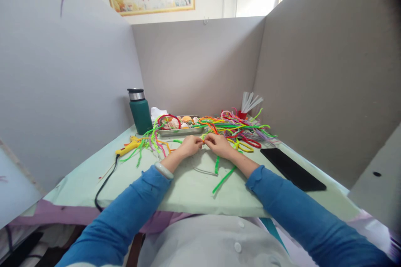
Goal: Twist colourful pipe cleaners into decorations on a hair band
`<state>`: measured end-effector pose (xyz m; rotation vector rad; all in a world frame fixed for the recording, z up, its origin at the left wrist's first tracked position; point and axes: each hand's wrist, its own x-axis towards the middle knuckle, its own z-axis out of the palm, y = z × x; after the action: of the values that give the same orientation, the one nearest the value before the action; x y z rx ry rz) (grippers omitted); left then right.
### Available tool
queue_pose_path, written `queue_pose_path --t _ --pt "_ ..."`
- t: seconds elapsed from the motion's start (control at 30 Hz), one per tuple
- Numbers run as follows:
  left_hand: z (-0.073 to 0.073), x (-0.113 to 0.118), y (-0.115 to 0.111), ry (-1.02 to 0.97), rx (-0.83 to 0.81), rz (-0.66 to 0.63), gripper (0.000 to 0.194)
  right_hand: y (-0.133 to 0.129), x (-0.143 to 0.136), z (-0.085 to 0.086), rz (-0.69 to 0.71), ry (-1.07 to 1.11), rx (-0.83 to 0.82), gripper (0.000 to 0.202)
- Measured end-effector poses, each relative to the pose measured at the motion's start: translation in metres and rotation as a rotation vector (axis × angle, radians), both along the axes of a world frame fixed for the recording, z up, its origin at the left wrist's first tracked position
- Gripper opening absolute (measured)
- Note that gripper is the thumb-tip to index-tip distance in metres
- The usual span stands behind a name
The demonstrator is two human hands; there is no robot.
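Observation:
Over the middle of the table, my left hand (189, 147) and my right hand (219, 146) meet at the fingertips. Both are closed in a pinch on a small orange pipe cleaner, of which only a bit shows between the fingers. Green pipe cleaner pieces (224, 180) lie on the cloth below my right hand. Beyond my hands spreads a tangled heap of multicoloured pipe cleaners (247, 127). More pipe cleaners, green, pink and orange, lie left of my left hand, beside a yellow glue gun (129, 146).
A metal tray (181, 132) with small items stands behind my hands. A green bottle (140, 114) is at the back left, a red cup (242, 114) of white sticks at the back right. A black flat slab (291, 169) lies right. Grey panels (200, 62) enclose the table.

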<state>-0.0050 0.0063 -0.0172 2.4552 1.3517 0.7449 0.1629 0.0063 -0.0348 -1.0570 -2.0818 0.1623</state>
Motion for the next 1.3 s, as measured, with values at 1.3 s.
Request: queue_pose_path --t 1.3 --pt "0.0054 0.0020 -0.0073 -0.014 -0.071 0.029 0.030 0.0000 -0.0004 -0.0006 -0.007 -0.021 -0.007 0.012"
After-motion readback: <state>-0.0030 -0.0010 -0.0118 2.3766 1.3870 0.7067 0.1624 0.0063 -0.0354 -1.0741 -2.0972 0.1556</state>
